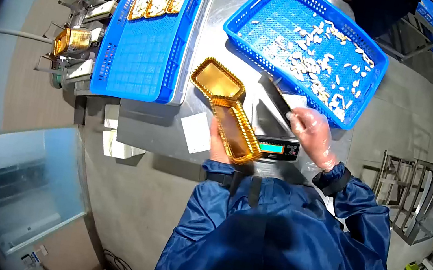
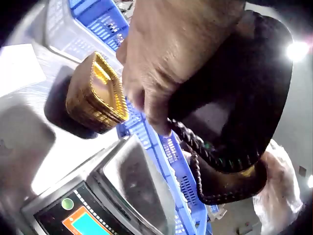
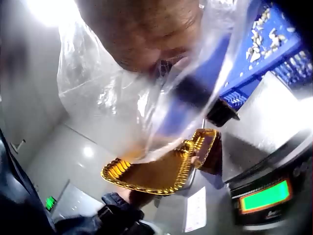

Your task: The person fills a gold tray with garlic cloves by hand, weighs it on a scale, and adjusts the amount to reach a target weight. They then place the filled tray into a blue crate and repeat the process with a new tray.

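My left hand (image 1: 218,145) grips nested gold trays (image 1: 235,132) by their side, in front of the scale (image 1: 278,150). In the left wrist view the hand (image 2: 166,54) pinches a tray's rim, the tray (image 2: 230,98) looking dark. Beyond it, another gold stack (image 1: 217,79) stands on the table. My right hand (image 1: 312,135), in a clear plastic glove, is curled round one end of a dark, narrow object (image 1: 275,99) slanting over the scale; what it is I cannot tell. The right wrist view shows the loose glove (image 3: 112,98) partly hiding the held tray (image 3: 156,174).
A blue crate (image 1: 266,40) with scattered pale pieces lies beyond the scale. To the left, another blue crate (image 1: 134,64) holds three filled gold trays (image 1: 159,2). White paper (image 1: 196,131) lies near the table's front edge. Metal racks (image 1: 419,192) stand at the right.
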Action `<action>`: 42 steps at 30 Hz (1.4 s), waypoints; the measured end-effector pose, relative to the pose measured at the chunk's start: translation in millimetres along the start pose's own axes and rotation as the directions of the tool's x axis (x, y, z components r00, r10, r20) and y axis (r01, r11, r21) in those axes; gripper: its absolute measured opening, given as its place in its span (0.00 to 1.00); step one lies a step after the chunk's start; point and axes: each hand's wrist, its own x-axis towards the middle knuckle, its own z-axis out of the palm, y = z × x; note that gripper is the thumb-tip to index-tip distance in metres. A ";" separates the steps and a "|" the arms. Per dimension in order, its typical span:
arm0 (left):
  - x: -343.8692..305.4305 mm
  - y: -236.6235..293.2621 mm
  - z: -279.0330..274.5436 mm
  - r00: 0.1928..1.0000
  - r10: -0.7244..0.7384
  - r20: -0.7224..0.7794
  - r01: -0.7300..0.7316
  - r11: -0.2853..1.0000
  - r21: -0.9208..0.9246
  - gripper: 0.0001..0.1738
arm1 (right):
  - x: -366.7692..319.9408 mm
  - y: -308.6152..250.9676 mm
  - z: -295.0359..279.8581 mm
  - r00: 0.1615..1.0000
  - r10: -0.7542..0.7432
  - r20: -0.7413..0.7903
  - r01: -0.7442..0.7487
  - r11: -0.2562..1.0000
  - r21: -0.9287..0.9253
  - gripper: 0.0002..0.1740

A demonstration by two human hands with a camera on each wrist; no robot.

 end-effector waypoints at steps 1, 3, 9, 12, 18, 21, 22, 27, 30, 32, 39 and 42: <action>1.1 16.1 5.2 1.000 -0.001 0.019 0.002 0.999 -0.045 0.33 | 1.6 2.5 -2.1 0.970 -0.242 0.009 0.240 0.954 -0.180 0.12; 13.5 39.5 0.3 0.992 0.114 0.049 -0.114 0.993 0.003 0.36 | -20.2 25.7 17.3 0.963 -0.057 0.262 0.085 0.991 -0.100 0.14; 65.4 48.3 -81.1 0.876 0.431 -0.215 -0.244 0.782 0.574 0.25 | -11.9 46.5 10.4 0.978 -0.022 0.208 0.059 0.983 -0.173 0.15; 49.7 41.3 -54.5 0.797 0.471 -0.378 -0.130 0.745 0.654 0.30 | 30.0 117.8 -29.7 0.973 0.227 0.036 -0.207 0.934 -0.290 0.15; 49.6 32.6 -30.5 0.790 0.468 -0.396 -0.045 0.687 0.725 0.35 | 18.1 290.3 -46.1 0.613 0.559 0.559 -0.132 0.769 -0.625 0.16; 39.8 23.1 -19.2 0.651 0.596 -0.471 -0.074 0.667 0.741 0.33 | 38.8 267.9 8.9 0.536 0.400 0.743 0.088 0.849 -0.521 0.11; 38.2 19.7 -18.0 0.661 0.606 -0.442 -0.054 0.627 0.777 0.28 | 63.6 242.0 -3.2 0.692 0.209 0.691 0.101 0.920 -0.380 0.11; 13.4 -0.3 8.2 0.877 0.379 -0.297 0.092 0.474 0.876 0.14 | 169.6 297.1 -1.3 0.923 0.363 0.128 -0.270 0.847 -0.458 0.20; 11.2 -28.9 -6.6 0.934 0.256 -0.251 0.165 0.314 0.935 0.18 | 203.7 321.9 22.0 0.981 0.155 -0.113 -0.192 0.797 -0.573 0.26; 13.1 -42.1 -4.9 0.931 0.218 -0.294 0.255 0.189 0.948 0.19 | 211.9 313.1 45.3 0.994 0.104 0.029 -0.075 0.860 -0.505 0.28; 24.2 -39.3 -12.9 0.907 0.206 -0.368 0.272 0.380 0.884 0.05 | 136.0 250.2 8.6 0.575 -0.062 0.816 0.136 0.991 -0.021 0.38; 24.1 -40.0 -14.6 0.898 0.254 -0.360 0.215 0.462 0.861 0.05 | 114.6 237.9 -20.3 0.540 -0.129 0.832 0.322 0.945 -0.063 0.44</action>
